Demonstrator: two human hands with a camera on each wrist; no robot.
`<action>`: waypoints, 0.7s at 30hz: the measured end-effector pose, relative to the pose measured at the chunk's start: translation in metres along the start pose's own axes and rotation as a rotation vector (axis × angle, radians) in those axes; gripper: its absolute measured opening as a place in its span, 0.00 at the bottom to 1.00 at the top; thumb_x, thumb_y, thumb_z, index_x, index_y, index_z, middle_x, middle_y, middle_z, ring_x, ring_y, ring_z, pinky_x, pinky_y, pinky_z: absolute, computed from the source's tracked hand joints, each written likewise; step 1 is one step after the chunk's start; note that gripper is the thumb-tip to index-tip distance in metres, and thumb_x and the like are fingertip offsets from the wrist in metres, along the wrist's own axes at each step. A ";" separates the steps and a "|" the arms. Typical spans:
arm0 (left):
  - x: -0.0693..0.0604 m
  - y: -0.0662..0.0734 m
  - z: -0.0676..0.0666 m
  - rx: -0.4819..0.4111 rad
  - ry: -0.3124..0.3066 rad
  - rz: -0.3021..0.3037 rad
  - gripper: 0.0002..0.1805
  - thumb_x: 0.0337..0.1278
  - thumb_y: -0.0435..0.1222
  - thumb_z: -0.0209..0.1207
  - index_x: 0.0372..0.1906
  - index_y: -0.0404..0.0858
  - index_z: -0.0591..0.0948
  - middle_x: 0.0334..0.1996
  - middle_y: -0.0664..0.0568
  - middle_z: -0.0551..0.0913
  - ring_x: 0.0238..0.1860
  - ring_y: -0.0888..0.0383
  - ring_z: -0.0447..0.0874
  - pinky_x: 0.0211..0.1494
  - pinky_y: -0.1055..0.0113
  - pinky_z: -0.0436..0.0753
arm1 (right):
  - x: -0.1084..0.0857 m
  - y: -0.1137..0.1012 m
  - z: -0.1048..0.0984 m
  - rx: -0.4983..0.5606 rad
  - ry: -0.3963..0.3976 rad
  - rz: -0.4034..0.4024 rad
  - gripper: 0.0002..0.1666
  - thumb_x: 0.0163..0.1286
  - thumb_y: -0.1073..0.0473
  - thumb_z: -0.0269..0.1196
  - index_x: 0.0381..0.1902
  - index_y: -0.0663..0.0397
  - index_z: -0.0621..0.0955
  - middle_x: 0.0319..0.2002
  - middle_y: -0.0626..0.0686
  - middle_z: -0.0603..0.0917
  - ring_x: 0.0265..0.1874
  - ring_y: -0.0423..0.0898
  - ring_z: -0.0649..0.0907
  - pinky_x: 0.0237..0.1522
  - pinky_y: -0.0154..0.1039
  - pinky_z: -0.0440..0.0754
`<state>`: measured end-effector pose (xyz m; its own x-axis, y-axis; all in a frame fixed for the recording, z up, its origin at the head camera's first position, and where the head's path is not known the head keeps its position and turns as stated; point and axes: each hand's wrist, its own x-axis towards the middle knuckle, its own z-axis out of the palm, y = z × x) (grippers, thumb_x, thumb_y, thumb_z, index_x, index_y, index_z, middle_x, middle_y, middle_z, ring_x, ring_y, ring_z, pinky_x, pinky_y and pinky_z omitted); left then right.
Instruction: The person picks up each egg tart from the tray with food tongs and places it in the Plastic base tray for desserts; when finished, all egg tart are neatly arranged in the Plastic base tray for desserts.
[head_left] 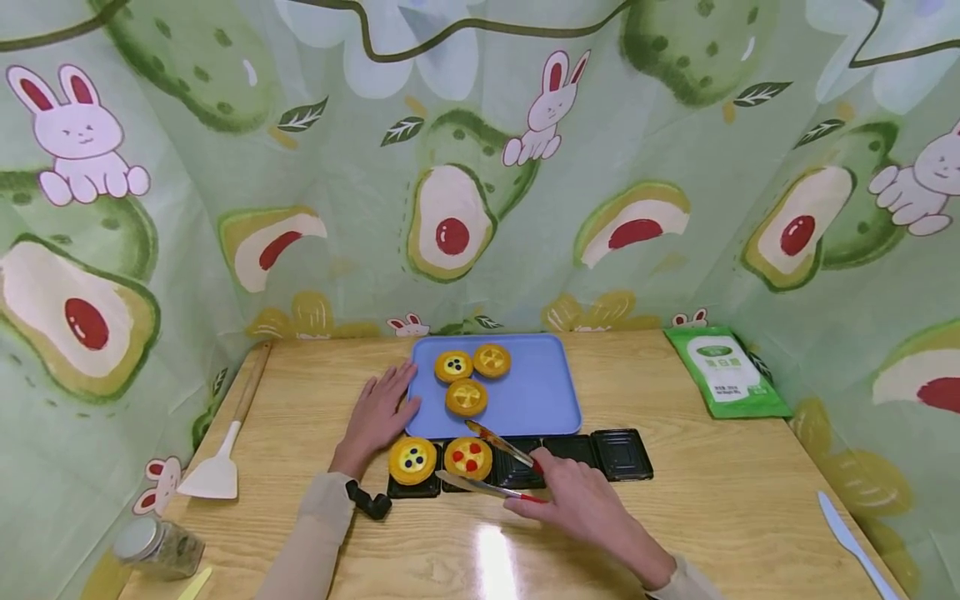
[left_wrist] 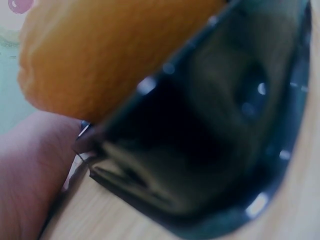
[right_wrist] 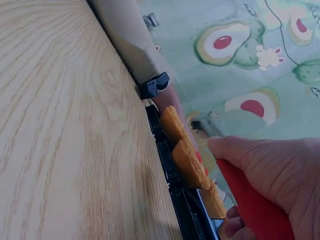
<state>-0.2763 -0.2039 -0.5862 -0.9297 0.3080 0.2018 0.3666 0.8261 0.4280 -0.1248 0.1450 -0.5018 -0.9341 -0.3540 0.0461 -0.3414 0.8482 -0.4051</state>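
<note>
The right hand (head_left: 577, 500) has its grip round the red handles (right_wrist: 250, 200) of the tongs (head_left: 504, 446). The two metal arms are spread wide, one on each side of the red-dot tart (head_left: 466, 458), which sits on the row of black cups (head_left: 517, 474). The left hand (head_left: 381, 408) grips nothing; its fingers lie straight at the left edge of the blue tray (head_left: 532, 383).

If the tongs squeeze too hard, the tart could get a dent or crack. If they pinch only a bit of the edge, it could spin and drop. The blue-dot tart (head_left: 412, 461) is just beside it, so a side swing could bump it. The black cups look thin and light, so they could slide if the tongs catch a rim. The blue tray could move too if the left hand pushes it.

The tarts are round, with orange-gold sides that look bumpy, like crust. I can't tell if they are hard or soft. Three more tarts (head_left: 467, 398) sit on the blue tray, which is flat with round corners and a low rim. The black cups are square and shiny, like plastic. The desk (head_left: 720, 517) is pale wood with thin wavy lines.
</note>
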 end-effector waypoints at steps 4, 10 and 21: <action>-0.002 0.002 0.000 -0.005 0.003 0.001 0.37 0.79 0.56 0.47 0.84 0.47 0.59 0.83 0.53 0.57 0.83 0.43 0.52 0.82 0.39 0.47 | 0.001 0.000 0.000 0.011 0.037 -0.010 0.33 0.59 0.25 0.70 0.41 0.44 0.79 0.18 0.39 0.63 0.15 0.35 0.63 0.17 0.33 0.55; 0.001 0.003 -0.001 0.004 0.007 0.008 0.37 0.79 0.55 0.48 0.84 0.46 0.59 0.83 0.53 0.57 0.83 0.43 0.52 0.82 0.39 0.48 | 0.004 0.002 -0.009 -0.008 0.068 -0.012 0.31 0.62 0.27 0.69 0.50 0.40 0.80 0.18 0.37 0.65 0.14 0.35 0.62 0.17 0.33 0.55; 0.001 0.000 0.000 0.007 0.022 0.022 0.37 0.79 0.56 0.48 0.84 0.46 0.59 0.83 0.52 0.58 0.83 0.42 0.53 0.82 0.37 0.49 | 0.018 0.020 -0.027 -0.038 0.157 0.039 0.45 0.64 0.21 0.62 0.63 0.49 0.81 0.17 0.41 0.66 0.12 0.37 0.63 0.13 0.34 0.61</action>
<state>-0.2771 -0.2039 -0.5859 -0.9204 0.3160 0.2303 0.3867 0.8227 0.4166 -0.1516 0.1664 -0.4846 -0.9507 -0.2567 0.1742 -0.3051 0.8755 -0.3747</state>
